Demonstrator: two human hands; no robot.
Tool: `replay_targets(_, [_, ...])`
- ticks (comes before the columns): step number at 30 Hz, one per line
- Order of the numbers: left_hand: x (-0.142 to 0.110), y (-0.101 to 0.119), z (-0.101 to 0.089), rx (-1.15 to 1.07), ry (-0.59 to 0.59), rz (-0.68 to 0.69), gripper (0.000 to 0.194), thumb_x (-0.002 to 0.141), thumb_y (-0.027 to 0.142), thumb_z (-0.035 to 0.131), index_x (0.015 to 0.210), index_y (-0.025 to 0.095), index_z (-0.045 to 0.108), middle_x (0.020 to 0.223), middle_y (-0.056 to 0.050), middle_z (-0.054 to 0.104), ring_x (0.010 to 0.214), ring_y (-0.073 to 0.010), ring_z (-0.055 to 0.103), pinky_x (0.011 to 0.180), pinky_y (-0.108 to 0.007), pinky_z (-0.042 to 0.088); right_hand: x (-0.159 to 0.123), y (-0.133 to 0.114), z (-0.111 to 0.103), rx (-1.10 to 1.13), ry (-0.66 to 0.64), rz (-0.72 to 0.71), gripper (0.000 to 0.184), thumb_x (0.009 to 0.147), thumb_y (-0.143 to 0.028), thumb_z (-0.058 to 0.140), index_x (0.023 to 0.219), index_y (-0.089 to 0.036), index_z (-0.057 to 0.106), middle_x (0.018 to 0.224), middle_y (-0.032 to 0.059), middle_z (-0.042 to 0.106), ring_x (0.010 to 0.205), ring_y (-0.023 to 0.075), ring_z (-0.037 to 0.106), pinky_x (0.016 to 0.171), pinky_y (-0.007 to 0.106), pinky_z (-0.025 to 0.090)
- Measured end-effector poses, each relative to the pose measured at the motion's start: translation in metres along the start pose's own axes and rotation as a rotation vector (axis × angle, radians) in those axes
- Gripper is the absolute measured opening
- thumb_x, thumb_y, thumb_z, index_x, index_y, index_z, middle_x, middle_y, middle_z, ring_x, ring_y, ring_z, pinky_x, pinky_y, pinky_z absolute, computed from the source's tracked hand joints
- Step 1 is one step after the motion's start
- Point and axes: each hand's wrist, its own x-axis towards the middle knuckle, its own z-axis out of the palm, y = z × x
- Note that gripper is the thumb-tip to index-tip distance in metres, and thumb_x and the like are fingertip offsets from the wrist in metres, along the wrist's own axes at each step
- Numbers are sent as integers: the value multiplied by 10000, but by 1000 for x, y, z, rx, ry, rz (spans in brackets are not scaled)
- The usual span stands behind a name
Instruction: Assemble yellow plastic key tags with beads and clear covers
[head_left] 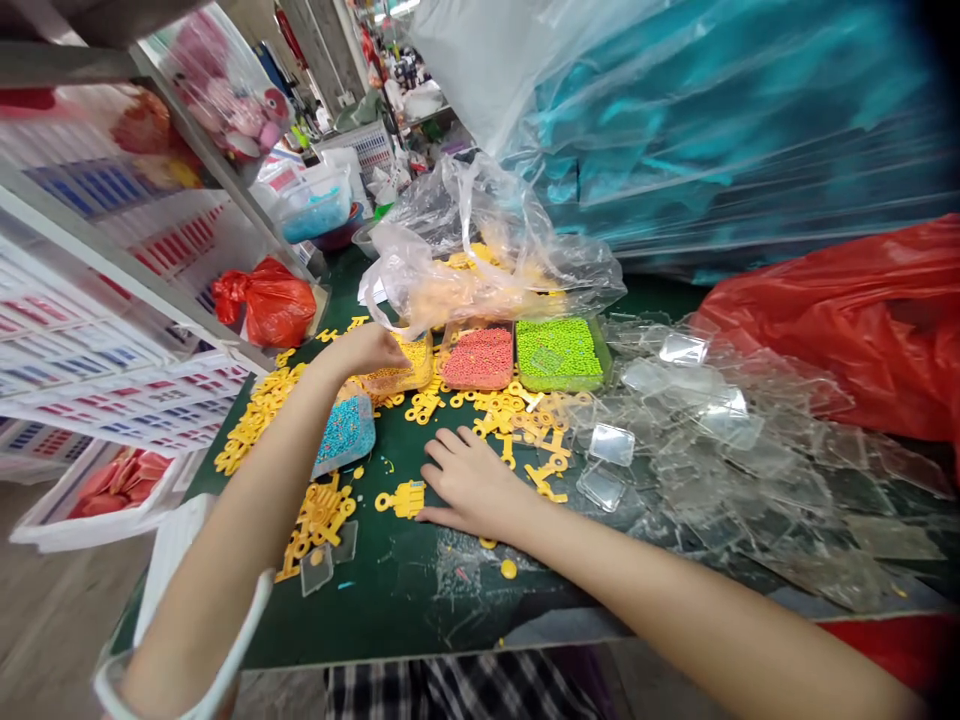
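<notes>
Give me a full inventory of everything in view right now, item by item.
work mat: one, dark green, covering the table
bead trays: four, pink, green, blue and yellow, mid-mat
plastic pieces: many, yellow, scattered over the mat
plastic covers: many, clear, heaped at right
plastic bag: one, clear with orange-yellow contents, behind the trays
red bags: two, red, far right and on the shelf
plastic sheeting: one mass, teal, behind the table
shelving: one unit, white, at left
left hand: one, at the yellow tray
right hand: one, flat on the mat, fingers spread
</notes>
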Motion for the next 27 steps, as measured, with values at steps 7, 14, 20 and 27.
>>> replay_targets(7, [-93, 28, 25, -319, 552, 86, 264, 834, 429, 635, 818, 191, 748, 868, -53, 713, 782, -179, 597, 718, -292, 453, 0, 2, -1, 45, -14, -34, 370, 844, -507, 651, 915, -148, 707, 976, 92, 630, 975, 256, 500, 799, 373, 375])
replay_targets(14, [-166, 10, 90, -442, 359, 163, 293, 873, 475, 610, 854, 224, 759, 839, -45, 686, 831, -194, 611, 782, -329, 478, -3, 5, 2, 97, -15, -83, 255, 875, -443, 642, 855, -209, 739, 817, 35, 649, 884, 220, 504, 755, 346, 317])
replay_targets(20, [-178, -13, 115, -368, 261, 187, 249, 893, 425, 604, 895, 235, 766, 857, -51, 667, 849, -202, 578, 779, -340, 459, -4, 4, 7, 99, -7, -90, 207, 865, -424, 664, 926, -242, 740, 787, 20, 644, 860, 210, 501, 753, 339, 301])
replay_targets(27, [-176, -17, 124, -367, 231, 185, 214, 902, 391, 605, 920, 257, 771, 849, -36, 642, 830, -190, 543, 751, -328, 433, -2, 5, 14, 89, 12, -101, 218, 892, -409, 636, 863, -216, 735, 761, 28, 639, 828, 199, 476, 720, 328, 274])
